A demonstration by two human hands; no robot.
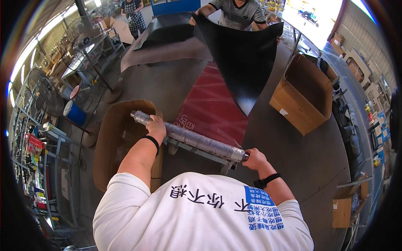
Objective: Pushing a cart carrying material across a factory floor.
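Observation:
A long grey roll [188,137] wrapped in shiny clear film lies across in front of me, its left end tilted up and away. My left hand [156,125] is closed round it, a short way in from that end. At the roll's right end my right hand [254,159] grips the narrower dark tip; some of its fingers are hidden. Beyond the roll stands a low table with a dark red top [211,106] bearing chalk-like marks. Across the table a co-worker [239,14] in a striped shirt holds up a large black sheet [240,58] with both hands.
Left of the table is a tall open cardboard box [109,138]; another cardboard box [299,104] stands to the right. More sheets [167,42] are draped at the back left. Standing fans [86,41] and shelving line the left. A second person [133,19] stands far off.

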